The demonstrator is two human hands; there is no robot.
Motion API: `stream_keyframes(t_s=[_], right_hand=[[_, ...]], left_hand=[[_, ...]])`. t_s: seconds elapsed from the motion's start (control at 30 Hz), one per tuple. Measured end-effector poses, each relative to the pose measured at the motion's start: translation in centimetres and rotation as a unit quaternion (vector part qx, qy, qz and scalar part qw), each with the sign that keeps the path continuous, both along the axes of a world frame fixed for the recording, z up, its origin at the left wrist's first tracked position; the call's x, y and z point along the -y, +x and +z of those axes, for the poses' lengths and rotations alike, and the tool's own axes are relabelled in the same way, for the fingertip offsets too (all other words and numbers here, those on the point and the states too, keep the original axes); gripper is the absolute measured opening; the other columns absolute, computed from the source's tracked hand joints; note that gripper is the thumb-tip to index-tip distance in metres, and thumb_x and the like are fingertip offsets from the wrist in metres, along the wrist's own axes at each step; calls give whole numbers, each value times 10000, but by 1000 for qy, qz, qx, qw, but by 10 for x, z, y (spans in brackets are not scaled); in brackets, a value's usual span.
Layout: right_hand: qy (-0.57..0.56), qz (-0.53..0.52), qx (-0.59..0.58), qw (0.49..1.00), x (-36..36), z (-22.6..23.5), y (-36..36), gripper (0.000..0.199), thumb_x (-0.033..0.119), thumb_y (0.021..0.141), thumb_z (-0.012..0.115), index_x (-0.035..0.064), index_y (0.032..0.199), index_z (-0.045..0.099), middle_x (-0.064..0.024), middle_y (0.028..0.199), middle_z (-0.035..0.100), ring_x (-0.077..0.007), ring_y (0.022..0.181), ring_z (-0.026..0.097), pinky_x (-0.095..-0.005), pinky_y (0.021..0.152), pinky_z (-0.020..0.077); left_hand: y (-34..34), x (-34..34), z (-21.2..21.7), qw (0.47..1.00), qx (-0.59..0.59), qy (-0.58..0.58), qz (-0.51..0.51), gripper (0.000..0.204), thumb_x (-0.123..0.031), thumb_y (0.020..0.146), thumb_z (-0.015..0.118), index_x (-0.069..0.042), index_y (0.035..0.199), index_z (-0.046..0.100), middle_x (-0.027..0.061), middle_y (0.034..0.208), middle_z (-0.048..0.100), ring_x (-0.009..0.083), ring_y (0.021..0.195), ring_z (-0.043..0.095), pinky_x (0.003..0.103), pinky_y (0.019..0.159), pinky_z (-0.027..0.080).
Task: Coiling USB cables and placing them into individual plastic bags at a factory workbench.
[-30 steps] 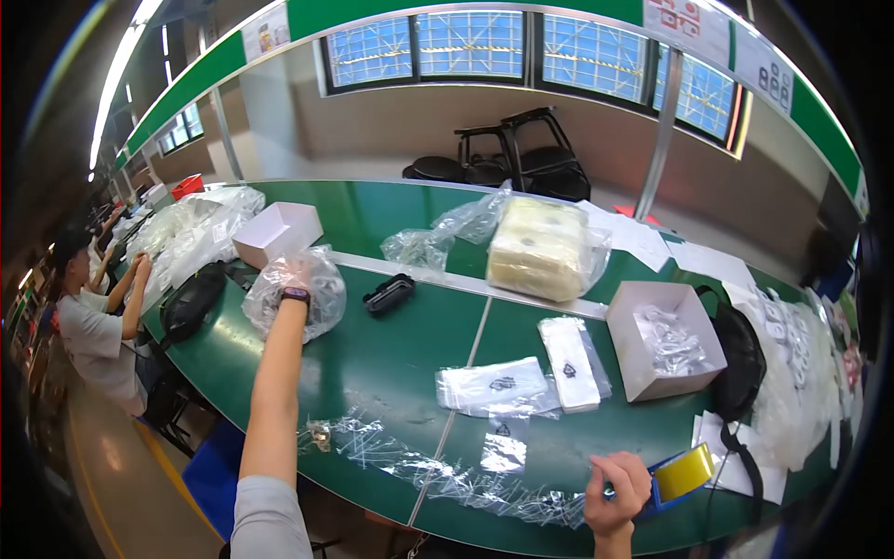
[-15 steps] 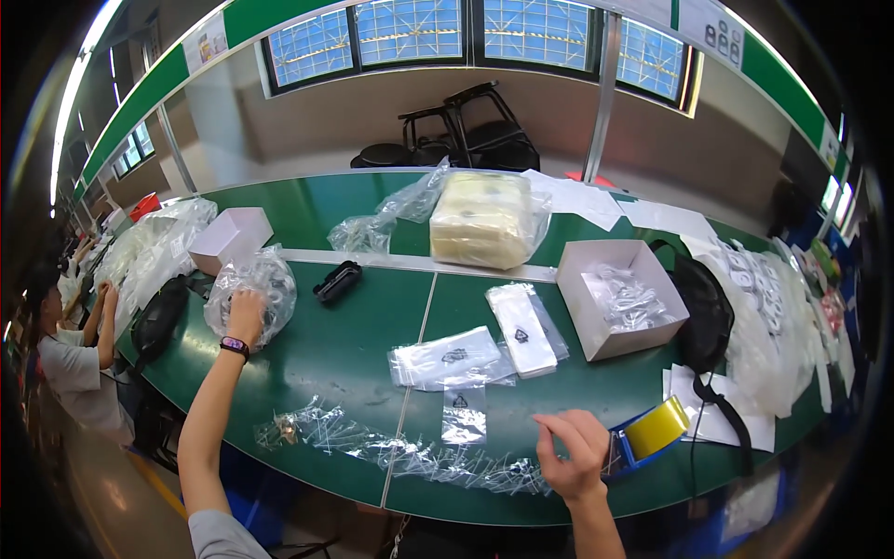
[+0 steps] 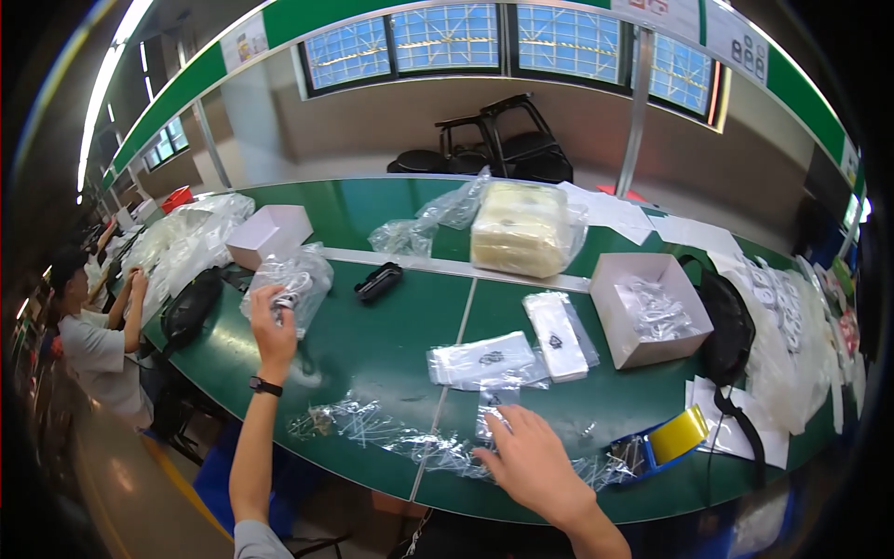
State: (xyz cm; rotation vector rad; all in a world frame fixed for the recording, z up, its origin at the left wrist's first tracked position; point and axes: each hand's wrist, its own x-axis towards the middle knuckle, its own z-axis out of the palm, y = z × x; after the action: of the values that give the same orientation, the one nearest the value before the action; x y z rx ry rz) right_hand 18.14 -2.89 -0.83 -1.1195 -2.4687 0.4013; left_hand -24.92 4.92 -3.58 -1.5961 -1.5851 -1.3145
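Observation:
My left hand [image 3: 273, 324] is closed on a white cable [image 3: 283, 302] at the mouth of a clear plastic bag [image 3: 312, 270] with more white items inside. A blurred white loop [image 3: 305, 374] hangs below that hand. My right hand [image 3: 535, 458] reaches over a small clear printed bag [image 3: 498, 399], its fingers apart and touching or just above it; part of this bag is covered by the hand. Just beyond lie two stacks of flat clear bags [image 3: 480, 359] [image 3: 557, 337]. Loose clear strips with thin white ties [image 3: 372, 424] run along the near table edge.
A white box [image 3: 610, 321] of bagged white cables stands right, beside a black pouch [image 3: 726, 326]. A tape dispenser [image 3: 678, 436] sits near right. Farther back are a wrapped yellowish block [image 3: 521, 228], a black holder [image 3: 379, 281] and a white box [image 3: 270, 235]. A co-worker [image 3: 98, 345] sits left.
My left hand has drawn back from inside the plastic bag with a white cable. My right hand has moved left from beside the tape dispenser onto the small bag. The view has shifted left.

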Motion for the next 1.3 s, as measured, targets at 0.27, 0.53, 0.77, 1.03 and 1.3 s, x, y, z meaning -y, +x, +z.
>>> stream_keyframes(t_s=[0.27, 0.53, 0.77, 1.03, 1.3], right_hand=[[10, -9, 3, 1000, -14, 0, 2, 449, 247, 899, 692, -38, 1231, 595, -199, 1197, 615, -374, 1144, 573, -438, 991, 453], [-13, -25, -36, 999, -18, 13, 19, 383, 225, 896, 695, 1, 1198, 623, -159, 1100, 656, -355, 1038, 614, -421, 904, 489], [36, 3, -180, 983, -25, 23, -24, 360, 206, 860, 751, 30, 1153, 641, -142, 989, 691, -333, 876, 675, -376, 747, 539], [-64, -80, -248, 963, -52, -6, -31, 288, 210, 827, 791, 16, 923, 601, -130, 740, 693, -250, 680, 710, -347, 655, 549], [-163, -90, -352, 917, -87, -21, 3, 292, 81, 821, 728, 7, 1003, 512, -150, 887, 683, -171, 837, 696, -299, 726, 570]], left_hand=[[-12, 5, -8, 991, -48, -116, 40, 194, -37, 945, 528, -22, 1125, 600, 174, 1023, 618, 382, 880, 629, 441, 752, 497], [37, 49, 4, 988, 37, 140, 51, 196, 30, 922, 538, 9, 1104, 608, 125, 1009, 621, 262, 867, 596, 337, 778, 470], [171, 37, -2, 818, 428, -188, -334, 155, -8, 923, 614, 26, 1069, 653, 8, 899, 638, 67, 796, 596, 228, 657, 523], [217, 24, 12, 794, 322, -293, -425, 187, -31, 867, 711, 17, 1048, 717, 40, 916, 615, 97, 819, 631, 224, 665, 550], [189, 2, 6, 747, 460, -260, -404, 231, -51, 891, 716, 24, 1105, 671, 48, 855, 667, 81, 737, 634, 217, 607, 557]])
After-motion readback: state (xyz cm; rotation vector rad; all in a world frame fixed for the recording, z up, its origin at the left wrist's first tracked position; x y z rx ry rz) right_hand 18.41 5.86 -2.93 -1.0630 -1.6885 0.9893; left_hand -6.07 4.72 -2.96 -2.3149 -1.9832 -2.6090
